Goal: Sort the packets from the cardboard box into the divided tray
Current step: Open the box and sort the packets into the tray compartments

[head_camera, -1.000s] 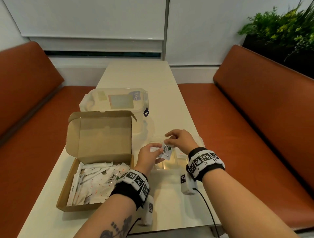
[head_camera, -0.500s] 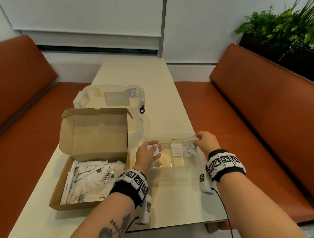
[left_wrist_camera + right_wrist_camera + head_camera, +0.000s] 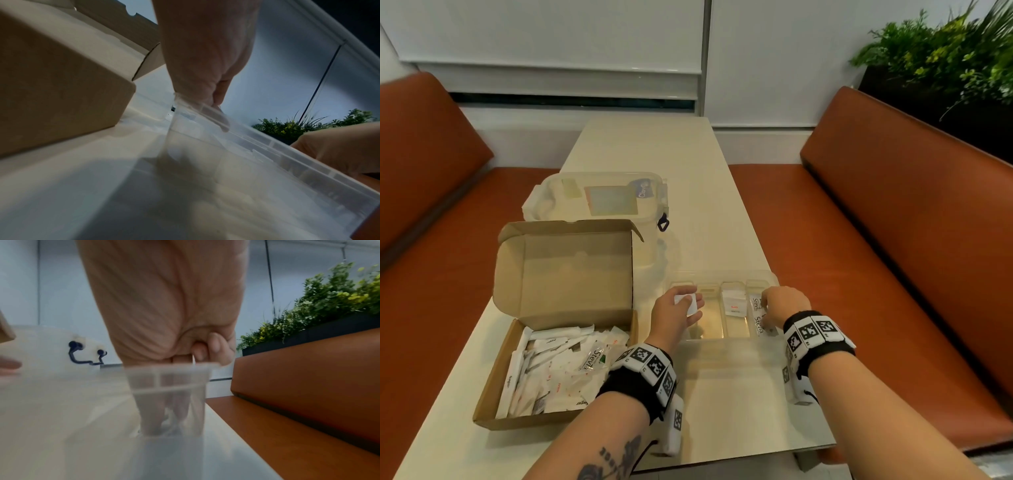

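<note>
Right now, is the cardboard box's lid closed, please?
No, the cardboard box stands open, its lid flap upright behind the heap of packets inside.

i see the cardboard box [image 3: 558, 349] at 9 o'clock on the table, lid flap upright, holding a loose heap of white packets [image 3: 551, 370]. the clear divided tray [image 3: 722, 275] lies at 3 o'clock of the box, four compartments side by side. a red-printed packet [image 3: 735, 306] lies in the third compartment, stevia packets [image 3: 757, 315] in the fourth.
</note>
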A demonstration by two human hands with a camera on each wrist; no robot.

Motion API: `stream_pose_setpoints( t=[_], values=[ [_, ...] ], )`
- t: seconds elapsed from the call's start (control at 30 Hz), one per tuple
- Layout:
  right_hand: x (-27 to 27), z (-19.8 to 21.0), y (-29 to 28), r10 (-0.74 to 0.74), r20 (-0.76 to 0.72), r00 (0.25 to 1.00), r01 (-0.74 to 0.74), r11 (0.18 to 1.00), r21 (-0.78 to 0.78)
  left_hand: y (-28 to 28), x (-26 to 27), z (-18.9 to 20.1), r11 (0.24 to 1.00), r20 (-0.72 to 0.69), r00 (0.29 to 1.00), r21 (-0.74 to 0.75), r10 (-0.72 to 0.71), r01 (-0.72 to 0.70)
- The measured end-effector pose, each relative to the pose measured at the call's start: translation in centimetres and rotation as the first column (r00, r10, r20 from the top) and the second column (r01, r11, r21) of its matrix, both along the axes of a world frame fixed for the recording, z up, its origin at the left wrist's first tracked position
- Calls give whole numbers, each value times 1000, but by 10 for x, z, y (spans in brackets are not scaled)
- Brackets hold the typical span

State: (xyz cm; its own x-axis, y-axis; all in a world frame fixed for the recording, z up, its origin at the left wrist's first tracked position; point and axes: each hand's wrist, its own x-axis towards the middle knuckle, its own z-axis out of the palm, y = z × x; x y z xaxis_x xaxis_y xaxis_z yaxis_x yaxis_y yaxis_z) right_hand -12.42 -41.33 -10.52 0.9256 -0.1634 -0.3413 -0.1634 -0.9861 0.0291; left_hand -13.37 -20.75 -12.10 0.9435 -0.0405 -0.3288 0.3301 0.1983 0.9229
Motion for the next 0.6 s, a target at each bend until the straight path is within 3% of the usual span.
stream_pose_setpoints(
  t=[0.3, 0.37, 0.43, 0.47, 0.53, 0.6],
  values=[
    [-4, -2, 6, 34, 42, 999, -34, 999, -6, 1, -2, 7, 999, -27, 999, -15, -31, 31],
    [-4, 3, 13, 29, 182, 983, -37, 999, 39, 1, -3, 9, 999, -4, 999, -7, -54, 54],
    [-3, 11, 26, 1, 340, 940, -78, 974, 212, 0, -4, 11, 997, 20, 997, 0, -73, 73],
    [-2, 14, 34, -33, 356, 934, -102, 929, 355, -1, -4, 11, 997, 27, 997, 4, -78, 78],
    [0, 19, 51, -110, 278, 954, -101, 758, 645, -3, -3, 12, 997, 53, 996, 9, -72, 72],
    [-1, 21, 67, -152, 169, 974, -51, 579, 814, -4, -2, 12, 998, 87, 994, 21, -65, 64]
  ],
)
